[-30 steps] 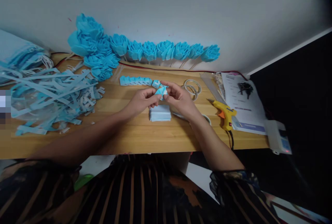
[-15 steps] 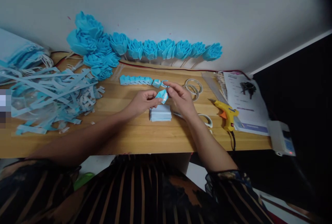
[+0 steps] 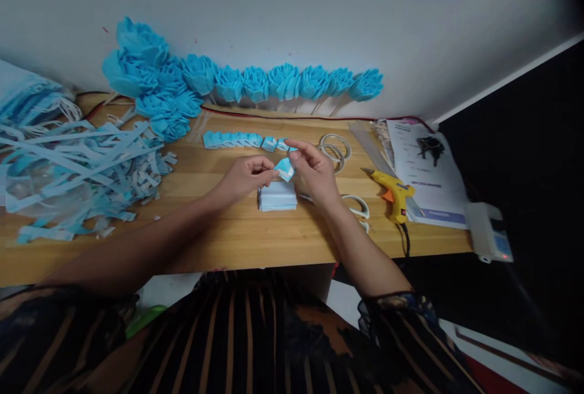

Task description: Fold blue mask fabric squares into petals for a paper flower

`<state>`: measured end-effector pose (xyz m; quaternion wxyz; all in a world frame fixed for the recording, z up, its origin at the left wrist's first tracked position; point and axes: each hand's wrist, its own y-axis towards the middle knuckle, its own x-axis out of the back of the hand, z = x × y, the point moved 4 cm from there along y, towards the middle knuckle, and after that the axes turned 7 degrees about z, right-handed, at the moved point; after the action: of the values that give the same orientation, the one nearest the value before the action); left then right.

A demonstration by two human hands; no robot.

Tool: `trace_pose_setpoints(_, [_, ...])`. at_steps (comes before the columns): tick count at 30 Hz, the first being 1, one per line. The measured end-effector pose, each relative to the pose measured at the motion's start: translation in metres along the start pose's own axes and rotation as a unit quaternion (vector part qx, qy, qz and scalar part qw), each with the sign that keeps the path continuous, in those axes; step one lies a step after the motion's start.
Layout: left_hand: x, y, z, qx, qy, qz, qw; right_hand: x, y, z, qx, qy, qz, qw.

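Blue folded piece (image 3: 285,169) sits pinched in the grip of left hand (image 3: 249,175) and right hand (image 3: 316,170), row of folded pieces (image 3: 233,140) done beyond, stack of flat pieces (image 3: 278,198) left.

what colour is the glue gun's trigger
The trigger is orange, against the yellow glue gun; the head view shows it.

"Where does the camera look from?"
"From the wearer's own head, facing forward and down across a wooden desk (image 3: 292,239)."
"How near is it?"
"Close: the forearms (image 3: 166,233) rise from below, the left hand (image 3: 243,177) and right hand (image 3: 316,174) appear mid-view, the wearer's striped clothing (image 3: 237,333) fills the bottom, and a pale wall (image 3: 292,5) behind the desk spans the top."
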<state>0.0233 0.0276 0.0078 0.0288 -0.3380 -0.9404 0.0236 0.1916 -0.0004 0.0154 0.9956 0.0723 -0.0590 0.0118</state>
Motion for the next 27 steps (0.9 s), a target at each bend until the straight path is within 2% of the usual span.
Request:
trace_pose_setpoints(2, [0.002, 0.0, 0.0, 0.006, -0.012, -0.024, 1.0, 0.001, 0.0, 0.001, -0.012, 0.017, -0.003, 1.0])
trace_pose_setpoints(6, [0.006, -0.001, 0.001, 0.009, -0.033, -0.064, 0.997, -0.002, 0.001, -0.001, -0.02, 0.031, 0.048, 0.998])
trace_pose_setpoints(11, [0.006, 0.001, -0.001, -0.007, -0.041, -0.064, 0.997, -0.007, 0.001, -0.006, -0.002, 0.017, 0.072, 0.997])
trace_pose_setpoints(20, [0.01, 0.002, 0.0, -0.028, -0.037, -0.071, 0.996, -0.011, -0.001, -0.007, -0.018, 0.004, 0.077, 0.997])
trace_pose_setpoints(22, [0.012, 0.002, 0.001, -0.03, -0.046, -0.082, 0.995, -0.006, 0.002, -0.009, -0.02, 0.012, 0.068, 0.997])
trace_pose_setpoints(24, [0.016, 0.003, 0.001, -0.036, -0.067, -0.106, 0.991, 0.005, 0.006, -0.012, -0.015, -0.008, 0.034, 0.999])
trace_pose_setpoints(27, [0.026, 0.004, -0.001, -0.054, -0.106, -0.161, 0.98, 0.018, 0.01, -0.012, 0.001, -0.108, -0.028, 0.994])
